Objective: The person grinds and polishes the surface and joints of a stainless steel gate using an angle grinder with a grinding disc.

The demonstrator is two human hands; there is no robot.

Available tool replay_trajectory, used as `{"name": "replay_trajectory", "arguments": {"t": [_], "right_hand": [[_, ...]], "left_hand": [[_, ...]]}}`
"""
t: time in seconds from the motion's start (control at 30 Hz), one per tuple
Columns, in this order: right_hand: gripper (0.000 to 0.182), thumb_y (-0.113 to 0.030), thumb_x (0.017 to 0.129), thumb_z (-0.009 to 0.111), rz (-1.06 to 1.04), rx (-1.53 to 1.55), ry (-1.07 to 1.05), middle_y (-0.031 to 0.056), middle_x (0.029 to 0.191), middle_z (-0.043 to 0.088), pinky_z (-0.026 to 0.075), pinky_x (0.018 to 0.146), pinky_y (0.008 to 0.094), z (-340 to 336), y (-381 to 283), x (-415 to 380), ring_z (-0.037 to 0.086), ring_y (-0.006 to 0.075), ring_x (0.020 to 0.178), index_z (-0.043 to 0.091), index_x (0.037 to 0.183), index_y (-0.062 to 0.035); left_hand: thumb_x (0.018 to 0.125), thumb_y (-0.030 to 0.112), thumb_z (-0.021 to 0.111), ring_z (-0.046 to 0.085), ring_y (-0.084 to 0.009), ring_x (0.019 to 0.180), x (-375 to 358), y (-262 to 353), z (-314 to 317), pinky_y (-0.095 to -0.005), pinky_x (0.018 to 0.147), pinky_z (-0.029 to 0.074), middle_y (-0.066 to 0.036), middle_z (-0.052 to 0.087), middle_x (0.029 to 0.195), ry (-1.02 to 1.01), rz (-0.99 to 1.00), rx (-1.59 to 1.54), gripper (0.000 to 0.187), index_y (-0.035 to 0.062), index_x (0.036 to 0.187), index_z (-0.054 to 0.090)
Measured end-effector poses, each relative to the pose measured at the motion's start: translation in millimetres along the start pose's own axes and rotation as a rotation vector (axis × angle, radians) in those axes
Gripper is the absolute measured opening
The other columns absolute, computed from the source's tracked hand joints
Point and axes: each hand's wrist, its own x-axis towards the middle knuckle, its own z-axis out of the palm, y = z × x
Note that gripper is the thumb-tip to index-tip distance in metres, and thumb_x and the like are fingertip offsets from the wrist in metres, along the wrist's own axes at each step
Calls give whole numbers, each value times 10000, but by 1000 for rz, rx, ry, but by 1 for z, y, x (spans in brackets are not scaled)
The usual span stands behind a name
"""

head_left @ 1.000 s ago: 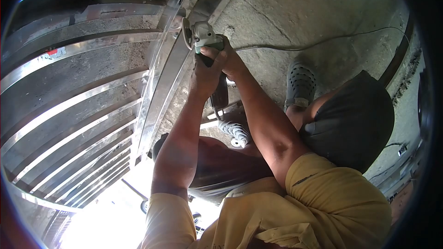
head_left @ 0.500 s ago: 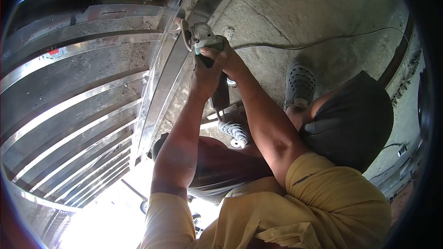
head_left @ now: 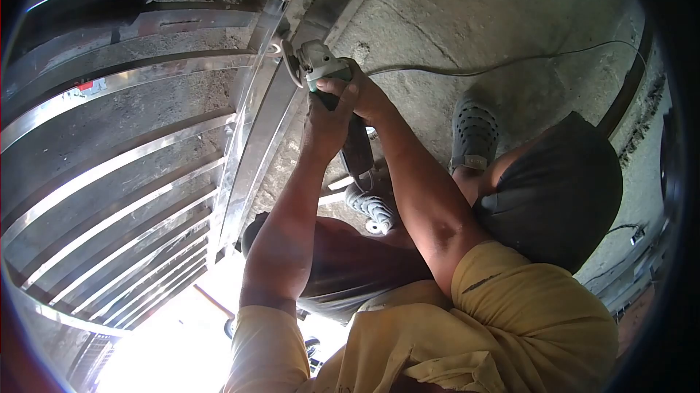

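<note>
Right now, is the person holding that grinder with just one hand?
No, the left hand and right hand both grip the grinder.

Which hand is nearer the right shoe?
Right. The right hand grips the grinder on the side toward the right shoe; the left hand grips it on the side toward the rail.

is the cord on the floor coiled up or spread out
Spread out: the cord runs across the floor in one long, loose curve.

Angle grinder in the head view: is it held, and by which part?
Yes: the left hand and right hand both grip the angle grinder around the front of its body, just behind the metal head.
</note>
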Motion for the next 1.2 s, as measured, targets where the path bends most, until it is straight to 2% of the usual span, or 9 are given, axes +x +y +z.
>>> {"name": "replay_trajectory", "arguments": {"t": [0.3, 0.4, 0.5, 0.6, 0.7, 0.9, 1.0, 1.1, 1.2], "right_hand": [[703, -292, 774, 802, 58, 62, 49, 122, 1131, 604, 524, 884, 348, -2, 3, 5, 609, 210, 999, 488, 1322, 16], [698, -288, 774, 801, 71, 93, 20, 120, 1129, 604, 525, 886, 350, -2, 3, 7, 610, 208, 996, 490, 1320, 17], [682, -290, 776, 799, 89, 82, 36, 113, 1123, 607, 525, 881, 351, -1, -6, 1, 611, 202, 992, 503, 1311, 12], [667, -291, 775, 801, 90, 166, -27, 108, 1117, 610, 525, 882, 349, -6, 4, 11, 612, 199, 992, 518, 1302, 5], [653, -288, 779, 799, 85, 106, 25, 99, 1106, 616, 526, 872, 345, -6, 5, 8, 617, 192, 972, 525, 1298, 0], [633, -274, 797, 792, 92, 39, 12, 92, 1109, 621, 523, 860, 338, -8, 7, 9, 619, 185, 965, 523, 1302, -2], [629, -272, 793, 796, 60, 192, 0, 97, 1119, 622, 518, 873, 339, -3, 4, 8, 614, 191, 982, 529, 1295, 0], [619, -270, 787, 797, 79, 19, 6, 92, 1107, 628, 511, 874, 337, -6, -3, 5, 612, 191, 979, 540, 1278, 5], [609, -268, 786, 793, 50, 76, 18, 94, 1101, 628, 507, 878, 334, -4, -1, 5, 608, 191, 989, 545, 1267, 12]], "left_hand": [[907, 626, 625, 657, -344, 1110, -4, 12, -4, -408, 927, 504, -278, 653, 1168, 2, -15, 108, 849, -92, 1339, 488], [869, 671, 620, 607, -413, 1197, -6, 15, -8, -430, 987, 477, -335, 592, 1263, -104, -34, 22, 997, -128, 1417, 383], [868, 670, 620, 606, -414, 1199, -3, 9, -5, -433, 983, 478, -338, 590, 1266, -61, -48, 75, 1019, -145, 1425, 364], [913, 592, 642, 668, -320, 1084, -4, 9, -2, -400, 906, 509, -263, 664, 1135, -20, 11, 38, 780, -74, 1300, 519], [886, 645, 617, 610, -415, 1193, -2, 6, -2, -435, 985, 479, -340, 596, 1252, -60, -21, 25, 977, -138, 1419, 376], [894, 640, 611, 610, -418, 1194, -4, 7, -3, -441, 987, 477, -339, 598, 1249, -70, -15, 14, 938, -134, 1385, 409], [895, 638, 613, 612, -418, 1190, 0, 7, -5, -444, 986, 476, -335, 604, 1241, -85, -5, 1, 924, -129, 1373, 421], [893, 632, 620, 618, -415, 1179, -7, 11, -3, -439, 976, 481, -327, 612, 1232, -53, 16, -8, 912, -127, 1362, 431], [892, 628, 623, 625, -411, 1166, -9, 20, -9, -436, 971, 483, -317, 621, 1222, -91, -32, 28, 895, -120, 1352, 445]]}}
